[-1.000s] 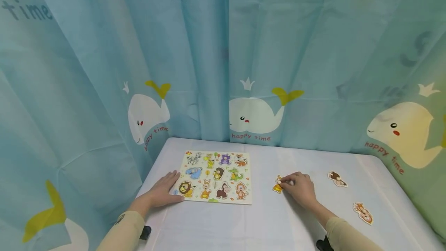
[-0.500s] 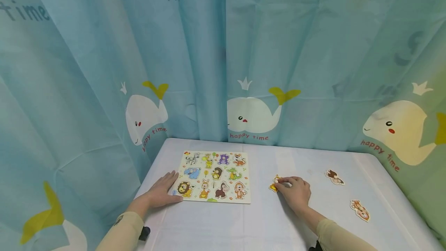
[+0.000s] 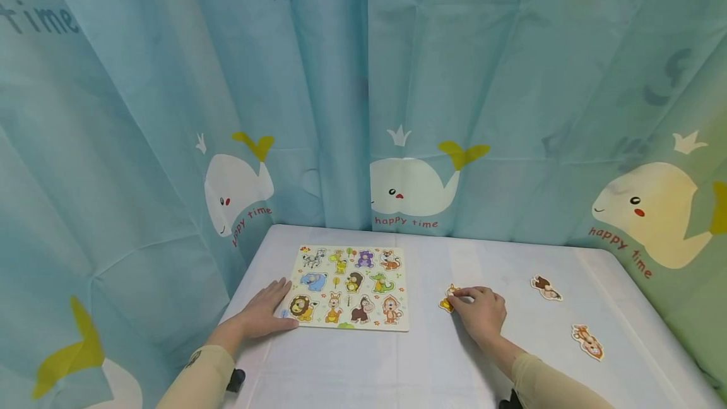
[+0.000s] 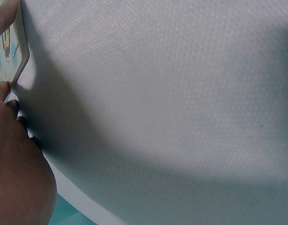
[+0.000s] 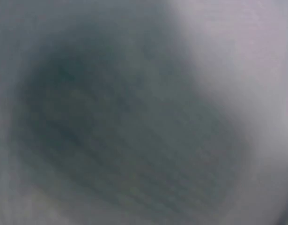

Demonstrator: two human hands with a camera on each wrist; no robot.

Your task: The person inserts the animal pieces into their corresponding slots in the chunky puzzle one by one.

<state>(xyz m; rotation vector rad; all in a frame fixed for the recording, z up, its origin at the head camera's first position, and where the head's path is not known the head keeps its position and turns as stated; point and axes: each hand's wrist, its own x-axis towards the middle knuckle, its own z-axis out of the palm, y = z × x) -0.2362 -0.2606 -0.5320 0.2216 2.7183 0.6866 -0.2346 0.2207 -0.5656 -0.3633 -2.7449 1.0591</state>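
Observation:
My left hand (image 3: 262,309) lies at the left edge of a flat animal puzzle board (image 3: 405,308), fingers extended, thumb at its near-left corner. In the left wrist view, thumb and fingertips of the left hand (image 4: 22,173) touch the board (image 4: 18,51) on either side of that corner. To the right of the board, my right hand (image 3: 481,313) pinches a yellow-orange kangaroo puzzle piece (image 3: 445,305) between thumb and fingers. The piece is at the tabletop, partly hidden by the fingertips; whether it touches the cloth I cannot tell. The right wrist view is too blurred to show the hand.
A brown monkey-like piece (image 3: 546,288) and an orange-brown animal piece (image 3: 587,342) lie on the white-covered table (image 3: 363,371) at the right. A blue curtain (image 3: 318,81) with whale prints hangs behind the table and along its sides.
My right hand has shifted slightly left with the kangaroo piece between its fingers, and the whole view has shifted a little too. The left hand stays at the board.

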